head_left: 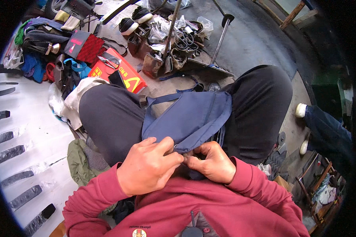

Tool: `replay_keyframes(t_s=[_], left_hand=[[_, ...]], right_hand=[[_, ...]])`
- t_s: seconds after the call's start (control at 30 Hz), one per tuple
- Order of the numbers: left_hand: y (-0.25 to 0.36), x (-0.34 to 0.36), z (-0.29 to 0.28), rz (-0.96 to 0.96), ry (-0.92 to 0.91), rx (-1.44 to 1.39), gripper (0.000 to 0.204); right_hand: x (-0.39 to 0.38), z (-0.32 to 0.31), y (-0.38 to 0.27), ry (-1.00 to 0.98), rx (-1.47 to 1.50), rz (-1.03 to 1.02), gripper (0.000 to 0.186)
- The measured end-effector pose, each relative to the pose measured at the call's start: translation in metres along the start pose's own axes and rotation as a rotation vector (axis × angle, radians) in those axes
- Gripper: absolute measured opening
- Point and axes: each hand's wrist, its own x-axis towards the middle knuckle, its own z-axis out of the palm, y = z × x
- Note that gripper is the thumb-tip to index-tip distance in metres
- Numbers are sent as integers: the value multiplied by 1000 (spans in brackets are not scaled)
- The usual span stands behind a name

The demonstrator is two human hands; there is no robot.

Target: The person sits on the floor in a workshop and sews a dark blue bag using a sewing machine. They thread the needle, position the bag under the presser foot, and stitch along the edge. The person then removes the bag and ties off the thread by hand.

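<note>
A navy blue fabric bag with a long strap lies across my lap between my knees. My left hand is closed at the bag's near edge, its fingers curled and pinched on the cloth. Right beside it, my right hand pinches the same edge, thumb and forefinger meeting close to the left fingertips. A small pale round spot shows on the cloth between the hands. Whatever else sits between the fingertips is hidden.
Beyond my left knee lie a red and yellow box with scissors on it and a heap of cloth and bags. Shoes and plastic bags surround a metal stand. A person's leg is at the right; dark strips line a white surface.
</note>
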Motion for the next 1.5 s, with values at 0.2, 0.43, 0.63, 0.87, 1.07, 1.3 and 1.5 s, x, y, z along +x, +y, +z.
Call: replay_keyframes(t_s=[0.2, 0.43, 0.63, 0.87, 1.07, 1.3, 1.5], left_hand=[[-14, 5, 10, 185, 176, -150, 17], [-20, -7, 20, 166, 256, -163, 19], [-22, -10, 23, 153, 261, -164, 20], [-22, -11, 26, 153, 287, -145, 19], [-21, -14, 28, 148, 301, -130, 20], [-21, -13, 29, 163, 296, -104, 21], [-22, -17, 30, 166, 284, -79, 24]], right_hand=[[-4, -5, -8, -34, -175, -43, 21], [-2, -19, -10, -159, -227, -267, 25], [-14, -33, -29, -105, -303, -214, 21], [-9, -38, -30, -79, -272, -78, 12], [-9, -45, -37, -197, -522, -297, 19], [-11, -49, -48, -258, -366, -200, 18], [7, -25, -31, -269, -305, -110, 20]])
